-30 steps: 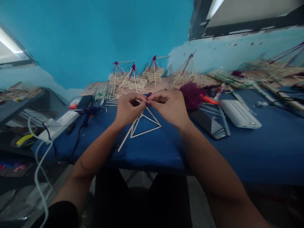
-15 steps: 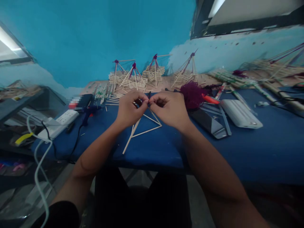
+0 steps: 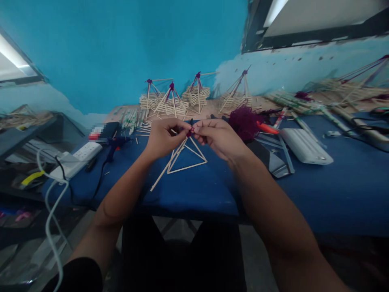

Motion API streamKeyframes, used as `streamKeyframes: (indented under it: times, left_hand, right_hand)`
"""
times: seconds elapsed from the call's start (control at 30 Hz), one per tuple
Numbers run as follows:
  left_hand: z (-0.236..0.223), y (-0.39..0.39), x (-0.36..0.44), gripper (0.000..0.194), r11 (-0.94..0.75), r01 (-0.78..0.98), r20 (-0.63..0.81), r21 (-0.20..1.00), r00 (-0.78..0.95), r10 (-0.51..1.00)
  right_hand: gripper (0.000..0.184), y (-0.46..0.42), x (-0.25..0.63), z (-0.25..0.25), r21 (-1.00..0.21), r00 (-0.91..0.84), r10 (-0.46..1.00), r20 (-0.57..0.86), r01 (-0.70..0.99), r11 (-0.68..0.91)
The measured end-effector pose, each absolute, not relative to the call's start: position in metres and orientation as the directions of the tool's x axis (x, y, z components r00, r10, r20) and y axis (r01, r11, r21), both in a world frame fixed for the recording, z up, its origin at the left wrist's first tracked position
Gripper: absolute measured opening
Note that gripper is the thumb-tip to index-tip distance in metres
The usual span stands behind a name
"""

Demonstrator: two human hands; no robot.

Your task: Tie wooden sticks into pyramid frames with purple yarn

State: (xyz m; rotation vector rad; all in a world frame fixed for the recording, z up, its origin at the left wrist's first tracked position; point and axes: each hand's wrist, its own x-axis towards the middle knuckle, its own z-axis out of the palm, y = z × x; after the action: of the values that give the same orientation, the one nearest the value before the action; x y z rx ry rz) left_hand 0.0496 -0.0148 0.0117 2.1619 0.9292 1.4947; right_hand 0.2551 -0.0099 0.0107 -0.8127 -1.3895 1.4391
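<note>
Blue glue gun [image 3: 114, 146] at left, beside the power strip [image 3: 86, 152]. Left hand [image 3: 161, 138]: fingertips pinched on purple yarn [image 3: 190, 131] at the top of the stick frame [image 3: 187, 167], centre, near side. Frame: triangular base formed, sticks meeting at the top; yarn tie judged unfinished. Far side: tied frames [image 3: 198, 93] standing. Right hand [image 3: 223, 138]: thumb and finger closed on the same yarn. Yarn bundle [image 3: 243, 121] farther right.

Wall [image 3: 182, 40] beyond the grip: turquoise, paler patches lower right; dark-framed window [image 3: 319, 24] up and right of grip; blue-topped table [image 3: 194, 194] beneath it; grey shelf [image 3: 21, 134] far left, lighting dim.
</note>
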Motion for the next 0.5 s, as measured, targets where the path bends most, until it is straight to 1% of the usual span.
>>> streamKeyframes:
  times: [0.1, 0.23, 0.33, 0.43, 0.5]
  left_hand:
    - [0.0127, -0.0183, 0.0484, 0.011, -0.746, 0.319, 0.705, 0.585, 0.254, 0.662]
    - [0.0151, -0.0201, 0.0489, 0.007, -0.743, 0.338, 0.701, 0.577, 0.261, 0.663]
    - [0.0169, -0.0210, 0.0509, 0.013, -0.721, 0.375, 0.692, 0.583, 0.236, 0.682]
    - [0.0173, -0.0203, 0.0525, 0.012, -0.692, 0.377, 0.676, 0.615, 0.200, 0.709]
    - [0.0165, -0.0174, 0.0521, 0.009, -0.663, 0.347, 0.651, 0.663, 0.170, 0.740]
  right_hand:
    - [0.022, -0.0108, 0.2565, 0.0117, -0.979, -0.335, 0.932, 0.142, -0.185, 0.083]
    - [0.031, -0.0114, 0.2572, 0.0121, -0.979, -0.339, 0.928, 0.154, -0.177, 0.098]
    - [0.035, -0.0103, 0.2572, 0.0114, -0.979, -0.323, 0.929, 0.180, -0.155, 0.136]
    - [0.033, -0.0075, 0.2605, 0.0109, -0.961, -0.270, 0.923, 0.274, -0.094, 0.259]
    - [0.028, -0.0057, 0.2653, 0.0111, -0.928, -0.225, 0.905, 0.361, 0.007, 0.372]
